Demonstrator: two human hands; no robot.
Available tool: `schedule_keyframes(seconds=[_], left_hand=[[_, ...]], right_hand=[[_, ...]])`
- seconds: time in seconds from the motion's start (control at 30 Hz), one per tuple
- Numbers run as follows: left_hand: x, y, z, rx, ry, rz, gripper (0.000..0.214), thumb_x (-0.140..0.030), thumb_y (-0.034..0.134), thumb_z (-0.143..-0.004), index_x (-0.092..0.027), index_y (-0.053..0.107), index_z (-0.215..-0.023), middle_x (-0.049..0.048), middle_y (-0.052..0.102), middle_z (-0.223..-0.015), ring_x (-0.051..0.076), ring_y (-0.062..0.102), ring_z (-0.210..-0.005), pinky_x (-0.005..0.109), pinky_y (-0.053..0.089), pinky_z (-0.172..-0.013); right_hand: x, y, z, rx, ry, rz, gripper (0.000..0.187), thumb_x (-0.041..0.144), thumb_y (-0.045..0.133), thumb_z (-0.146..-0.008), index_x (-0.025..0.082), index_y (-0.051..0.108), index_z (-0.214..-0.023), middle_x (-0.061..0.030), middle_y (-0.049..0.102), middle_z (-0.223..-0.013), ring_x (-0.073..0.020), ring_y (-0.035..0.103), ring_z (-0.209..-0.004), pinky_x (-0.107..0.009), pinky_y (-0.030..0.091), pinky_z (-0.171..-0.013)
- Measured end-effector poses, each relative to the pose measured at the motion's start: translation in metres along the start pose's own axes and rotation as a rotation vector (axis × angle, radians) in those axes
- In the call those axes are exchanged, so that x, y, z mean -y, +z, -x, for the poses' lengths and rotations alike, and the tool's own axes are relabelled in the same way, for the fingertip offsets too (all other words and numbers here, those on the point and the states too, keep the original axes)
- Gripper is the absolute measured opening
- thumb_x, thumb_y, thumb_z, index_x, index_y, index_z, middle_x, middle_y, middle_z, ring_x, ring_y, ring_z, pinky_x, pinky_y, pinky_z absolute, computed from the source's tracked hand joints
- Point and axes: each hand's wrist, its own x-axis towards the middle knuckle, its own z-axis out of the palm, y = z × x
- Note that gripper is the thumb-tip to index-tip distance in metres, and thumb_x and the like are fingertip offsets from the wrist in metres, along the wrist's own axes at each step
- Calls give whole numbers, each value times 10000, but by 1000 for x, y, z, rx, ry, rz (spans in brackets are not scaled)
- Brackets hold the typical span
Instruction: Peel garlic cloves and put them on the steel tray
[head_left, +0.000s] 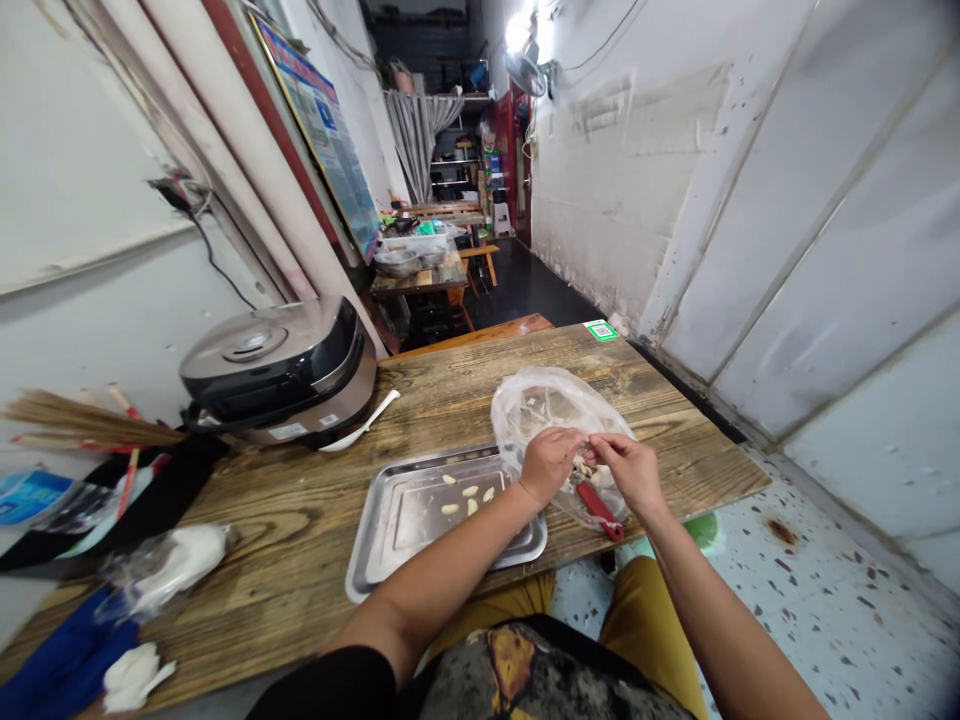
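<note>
Above an open clear plastic bag (pixel 525 400), my left hand (pixel 553 462) and my right hand (pixel 624 468) meet at the fingertips. Both are closed in a pinch on a small garlic clove, mostly hidden by the fingers. Below them in the bag lie garlic pieces and skins (pixel 582 468). A knife with a red handle (pixel 598 508) rests on the bag's near side, its blade hardly visible. Left of the bag is a metal tray (pixel 397 545), partly under my left forearm, with several pale peeled garlic cloves (pixel 470 491) on it.
On the wooden table (pixel 300 530) a rice cooker (pixel 281 365) stands at the back left, with a white spoon (pixel 361 422) beside it. A black holder with chopsticks (pixel 97 415), a plastic-wrapped white bundle (pixel 176 565) and crumpled tissue (pixel 135 678) lie at the left.
</note>
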Motion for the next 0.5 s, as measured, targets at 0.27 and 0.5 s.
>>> schedule_keyframes(seconds=[0.27,0.5], left_hand=[[-2,-3,-1,45,219,-217,294,-208,362,-900,-144,638,-975,126,680,-959,198,623,-918,358,481,-845],[-3,-3,-1,53,122,-152,272,-224,395,-890,-170,648,-973,120,679,-980,197,618,-947,372,478,-876]], right_hand=[[9,2,5,-11,12,66,402,541,682,-637,158,683,-758,-50,669,-581,-195,618,-521,-313,525,-555],[3,6,5,-68,-98,265,336,499,595,-731,169,659,-735,-41,649,-559,-180,603,-508,-278,499,-529]])
